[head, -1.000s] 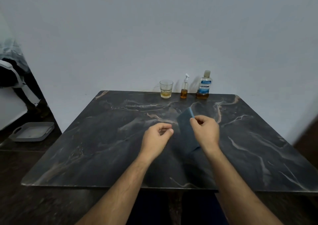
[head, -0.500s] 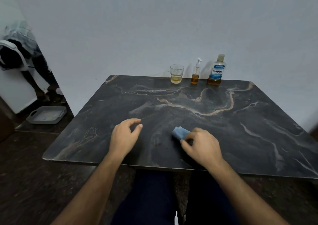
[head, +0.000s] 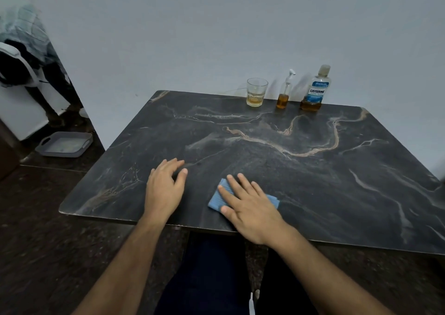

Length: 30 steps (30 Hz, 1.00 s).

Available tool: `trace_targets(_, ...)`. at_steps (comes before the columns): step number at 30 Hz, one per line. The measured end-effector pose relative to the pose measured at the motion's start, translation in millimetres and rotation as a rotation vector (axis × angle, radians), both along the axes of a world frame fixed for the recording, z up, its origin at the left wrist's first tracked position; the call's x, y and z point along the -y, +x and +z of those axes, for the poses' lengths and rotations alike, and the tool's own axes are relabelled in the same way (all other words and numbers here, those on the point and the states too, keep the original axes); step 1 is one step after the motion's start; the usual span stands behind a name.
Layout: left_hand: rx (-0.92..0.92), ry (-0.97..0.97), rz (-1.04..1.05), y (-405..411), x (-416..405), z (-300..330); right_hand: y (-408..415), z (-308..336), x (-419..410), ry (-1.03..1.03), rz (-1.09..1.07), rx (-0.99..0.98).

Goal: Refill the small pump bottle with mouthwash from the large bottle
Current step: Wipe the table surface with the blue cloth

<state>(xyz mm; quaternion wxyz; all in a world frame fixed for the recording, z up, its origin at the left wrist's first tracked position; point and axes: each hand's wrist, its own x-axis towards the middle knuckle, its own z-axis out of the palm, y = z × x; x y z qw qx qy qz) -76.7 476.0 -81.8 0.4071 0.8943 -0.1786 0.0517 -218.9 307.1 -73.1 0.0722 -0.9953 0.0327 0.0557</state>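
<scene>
Marble counter [head: 313, 170]: dark, veined.
Right hand [head: 252, 206]: grip flat, fingers straight, pressing a folded blue cloth [head: 216, 199] near the front edge.
Left hand [head: 163, 189]: grip relaxed, holding nothing.
Far edge: glass [head: 256, 95], small pump bottle [head: 284, 95], large bottle [head: 315, 90], upright in 1 row.

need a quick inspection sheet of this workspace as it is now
surface: dark marble table, no spill seen
job's things: small pump bottle and large bottle upright at the far edge, apart
clutter: glass with amber liquid; folded blue cloth near the front edge
grippers: left hand open, on the table; right hand flat on the cloth
cables: nothing seen
surroundings: grey tray on the floor, white wall
</scene>
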Motion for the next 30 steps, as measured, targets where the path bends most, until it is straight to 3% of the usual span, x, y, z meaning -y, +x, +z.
trace_targets(5, -0.040, -0.021, 0.011, 0.4, -1.1, -1.5, 59.5, -2.9, 12.7, -0.041, 0.025, -0.011)
trace_targets(11, -0.039, 0.031, -0.012, -0.5, -0.6, -2.6, 59.0, 1.6, 79.6, -0.049, -0.248, -0.092)
trace_targets(16, -0.050, -0.002, 0.006, 0.8, 1.1, -5.2, 37.7, -5.5, 3.9, -0.025, -0.072, -0.002)
trace_targets(21, -0.043, 0.014, -0.006, 1.6, 1.4, -7.9, 111.1, -4.0, -10.3, -0.006, 0.000, -0.026)
trace_targets(26, -0.055, 0.033, -0.011, 1.8, 1.4, -6.2, 166.9, -0.1, 42.3, -0.047, -0.113, -0.082)
trace_targets(30, -0.049, 0.067, -0.041, 6.3, 3.3, -5.4, 134.7, 1.7, 102.8, -0.027, -0.280, -0.086)
